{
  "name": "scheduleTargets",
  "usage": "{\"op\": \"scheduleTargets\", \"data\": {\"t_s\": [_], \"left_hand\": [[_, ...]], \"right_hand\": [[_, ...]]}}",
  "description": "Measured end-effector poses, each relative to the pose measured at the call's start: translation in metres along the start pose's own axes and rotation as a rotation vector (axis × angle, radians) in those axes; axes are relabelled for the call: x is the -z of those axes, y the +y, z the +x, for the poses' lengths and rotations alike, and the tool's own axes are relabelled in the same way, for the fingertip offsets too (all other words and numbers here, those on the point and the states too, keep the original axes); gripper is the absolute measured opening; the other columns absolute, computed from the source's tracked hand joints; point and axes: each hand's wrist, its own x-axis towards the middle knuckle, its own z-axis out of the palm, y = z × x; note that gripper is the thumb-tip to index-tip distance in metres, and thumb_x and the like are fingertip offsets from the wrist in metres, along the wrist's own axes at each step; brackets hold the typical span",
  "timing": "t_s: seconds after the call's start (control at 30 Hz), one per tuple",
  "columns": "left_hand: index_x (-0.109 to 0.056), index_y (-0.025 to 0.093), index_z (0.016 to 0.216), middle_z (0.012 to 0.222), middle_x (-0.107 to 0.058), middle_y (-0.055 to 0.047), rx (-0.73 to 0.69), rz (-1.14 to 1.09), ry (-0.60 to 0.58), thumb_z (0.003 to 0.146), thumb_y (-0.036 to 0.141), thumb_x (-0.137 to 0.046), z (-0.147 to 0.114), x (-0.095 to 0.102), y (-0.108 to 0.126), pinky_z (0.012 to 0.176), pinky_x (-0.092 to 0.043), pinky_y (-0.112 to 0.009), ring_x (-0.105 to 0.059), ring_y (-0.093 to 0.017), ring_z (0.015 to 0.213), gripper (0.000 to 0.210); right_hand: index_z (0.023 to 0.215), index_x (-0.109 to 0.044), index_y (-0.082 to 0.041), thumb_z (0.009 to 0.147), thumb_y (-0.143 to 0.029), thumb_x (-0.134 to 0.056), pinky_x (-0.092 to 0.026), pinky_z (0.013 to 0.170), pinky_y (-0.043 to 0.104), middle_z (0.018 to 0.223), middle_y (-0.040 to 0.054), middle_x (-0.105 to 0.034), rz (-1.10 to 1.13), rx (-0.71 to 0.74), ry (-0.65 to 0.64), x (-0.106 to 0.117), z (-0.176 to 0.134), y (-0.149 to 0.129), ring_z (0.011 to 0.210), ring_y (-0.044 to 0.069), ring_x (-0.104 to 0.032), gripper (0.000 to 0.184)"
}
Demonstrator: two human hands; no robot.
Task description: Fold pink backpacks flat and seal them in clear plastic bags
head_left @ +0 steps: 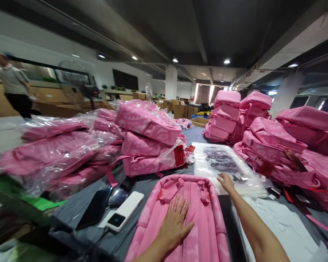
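A pink backpack (205,225) lies in front of me with its straps and back panel facing up. My left hand (176,220) rests flat on it, fingers spread. To the right, beyond the backpack, is a stack of clear plastic bags (246,163) with dark printing. My right hand (226,182) reaches onto the stack's near left part, its fingers bent together in a pinch on the top plastic bag; the fingertips are small in view. White sheets (281,225) lie below my right forearm.
Pink backpacks are piled behind (144,145) and at right (276,145); wrapped ones (51,153) lie at left. A white power bank (125,211) and a black phone (94,207) lie on the dark cloth. A person (12,83) stands far left, near cardboard boxes.
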Motion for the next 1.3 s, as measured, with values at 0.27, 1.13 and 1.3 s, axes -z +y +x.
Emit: {"op": "scheduleTargets", "data": {"t_s": [0.27,1.13,1.3], "left_hand": [[-0.029,0.044,0.158,0.169,-0.026,-0.005,0.019,-0.039,-0.026,0.097,0.070,-0.043,0.001,0.006,0.000,0.121,-0.016,-0.071,-0.020,-0.042,0.155,0.068],[-0.072,0.015,0.086,0.085,-0.076,-0.010,0.753,-1.674,0.497,0.060,0.053,-0.082,-0.021,0.036,0.048,0.058,-0.042,-0.024,-0.065,-0.016,0.068,0.046],[-0.069,0.014,0.072,0.073,-0.071,-0.006,0.727,-1.681,0.359,0.055,0.042,-0.085,-0.033,0.044,0.046,0.053,-0.035,-0.020,-0.055,-0.009,0.057,0.037]], "right_hand": [[0.079,-0.064,-0.016,0.097,-0.033,-0.064,-0.050,0.067,0.028,0.071,-0.0026,-0.063,0.044,-0.152,-0.048,-0.016,0.024,0.036,0.065,0.013,-0.062,0.025],[0.142,-0.058,-0.022,0.088,-0.027,-0.070,-0.044,0.107,0.045,0.142,0.0155,-0.060,0.061,0.668,0.123,0.059,-0.167,-0.113,0.131,0.031,-0.055,0.055],[0.148,-0.049,-0.019,0.072,-0.023,-0.078,-0.051,0.087,0.036,0.119,0.0134,-0.071,0.055,0.387,-0.159,0.040,-0.114,-0.082,0.108,0.029,-0.067,0.081]]}}
